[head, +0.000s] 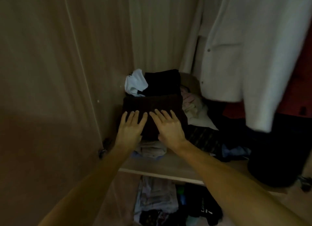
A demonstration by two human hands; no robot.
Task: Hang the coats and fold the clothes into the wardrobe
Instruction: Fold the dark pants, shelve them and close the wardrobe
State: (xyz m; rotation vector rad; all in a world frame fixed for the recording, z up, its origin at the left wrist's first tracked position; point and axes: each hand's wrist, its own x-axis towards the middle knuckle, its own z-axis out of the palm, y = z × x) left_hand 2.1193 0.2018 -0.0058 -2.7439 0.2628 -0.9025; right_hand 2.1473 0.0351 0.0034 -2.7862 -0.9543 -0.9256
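Two bare hands are pressing flat on a folded dark brown knitted garment (152, 105): the left hand (130, 127) and right hand (168, 126) are lying side by side, fingers straight and spread. It is sitting on a clothes stack near the left end of the pale wooden wardrobe shelf (168, 168), while a white buttoned coat (244, 56) is hanging above the right side.

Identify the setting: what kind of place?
Likely the inside of a home wardrobe: a white coat hangs at right, folded clothes are stacked on a wooden shelf, more clothes lie below it.
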